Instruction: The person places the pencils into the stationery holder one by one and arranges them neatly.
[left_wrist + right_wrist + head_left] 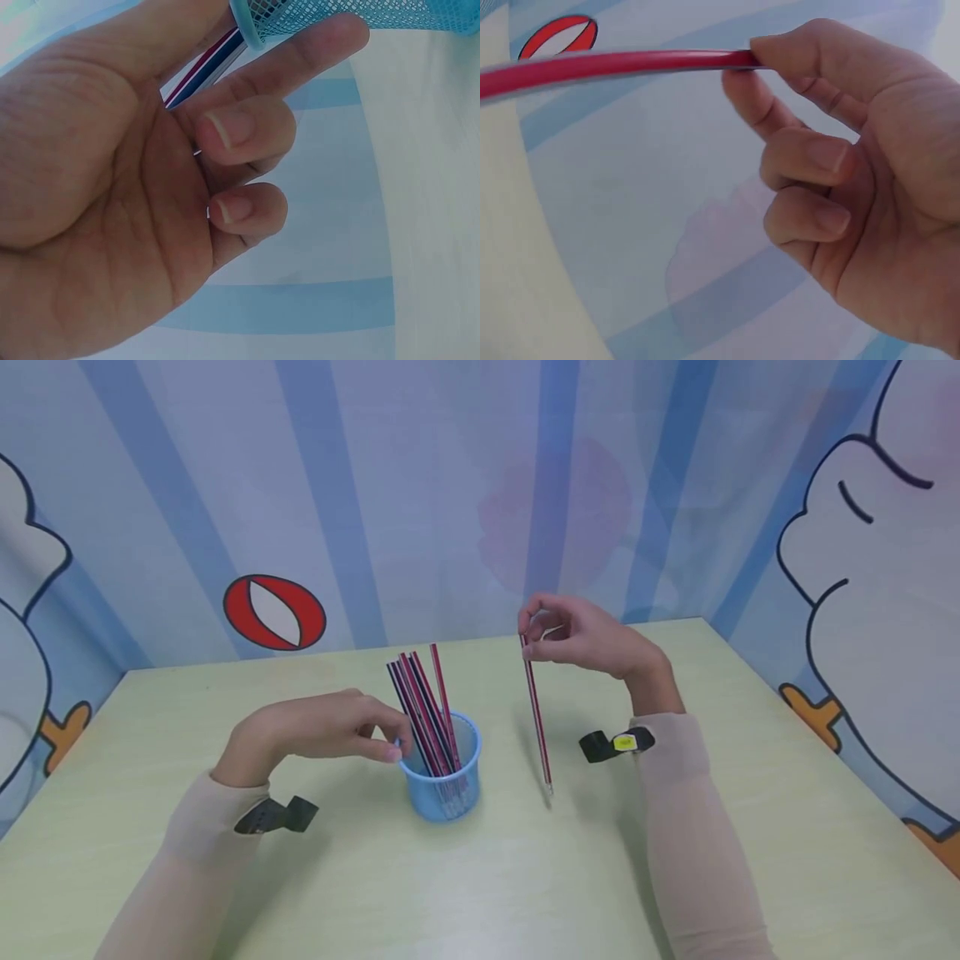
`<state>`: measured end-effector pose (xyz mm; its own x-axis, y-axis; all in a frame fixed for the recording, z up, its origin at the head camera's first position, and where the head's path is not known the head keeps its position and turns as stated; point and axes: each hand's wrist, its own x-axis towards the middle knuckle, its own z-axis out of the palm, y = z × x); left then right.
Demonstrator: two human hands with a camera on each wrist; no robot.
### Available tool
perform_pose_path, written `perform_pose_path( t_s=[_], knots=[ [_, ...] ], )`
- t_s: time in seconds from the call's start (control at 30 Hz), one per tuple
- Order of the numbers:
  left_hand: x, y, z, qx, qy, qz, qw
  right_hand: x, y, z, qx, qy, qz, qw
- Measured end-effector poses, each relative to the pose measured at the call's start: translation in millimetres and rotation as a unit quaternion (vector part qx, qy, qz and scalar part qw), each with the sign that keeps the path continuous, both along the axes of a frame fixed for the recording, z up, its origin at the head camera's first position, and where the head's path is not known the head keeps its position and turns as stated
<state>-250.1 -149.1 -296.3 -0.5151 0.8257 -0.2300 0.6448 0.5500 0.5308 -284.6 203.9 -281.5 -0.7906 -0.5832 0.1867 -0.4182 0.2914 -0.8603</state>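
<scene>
In the head view my right hand (581,631) pinches a red-and-dark striped pencil (537,714) near its upper end. The pencil hangs almost upright, its pointed end down, just above or on the table; I cannot tell which. Thumb and index finger meet on the pencil (630,67) in the right wrist view, the other fingers curled. To the left, a light blue mesh pencil cup (442,797) holds several striped pencils (423,718) leaning left. My left hand (330,727) grips the cup's left rim between thumb and fingers. In the left wrist view the mesh cup (412,16) shows at the top.
The pale yellow-green table (480,893) ends at the back against a blue striped backdrop (442,485) with a red oval (238,610) printed on it. Cloud-like cartoon figures flank both sides. A black strap (277,816) is on the left wrist and another (600,746) on the right.
</scene>
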Motion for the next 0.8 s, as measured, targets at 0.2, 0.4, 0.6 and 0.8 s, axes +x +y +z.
perform_pose_path(
  t_s=[0.2, 0.4, 0.6, 0.8],
  knots=[
    [0.2, 0.6, 0.6, 0.001, -0.001, 0.0, 1.0, 13.6, -10.7, 17.5, -0.081, 0.065, 0.011, 0.995],
    [-0.6, 0.4, -0.8, 0.0, 0.0, 0.0, 1.0, 27.3, -26.4, 29.6, -0.149, 0.12, -0.034, 0.981],
    [-1.3, 0.4, -3.0, -0.003, 0.0, 0.001, 1.0, 31.9, -41.2, 31.2, -0.217, 0.171, -0.069, 0.959],
    [-1.3, 1.0, -2.8, -0.001, 0.0, -0.002, 1.0, 27.3, -55.1, 23.5, -0.199, 0.17, -0.071, 0.962]
  ],
)
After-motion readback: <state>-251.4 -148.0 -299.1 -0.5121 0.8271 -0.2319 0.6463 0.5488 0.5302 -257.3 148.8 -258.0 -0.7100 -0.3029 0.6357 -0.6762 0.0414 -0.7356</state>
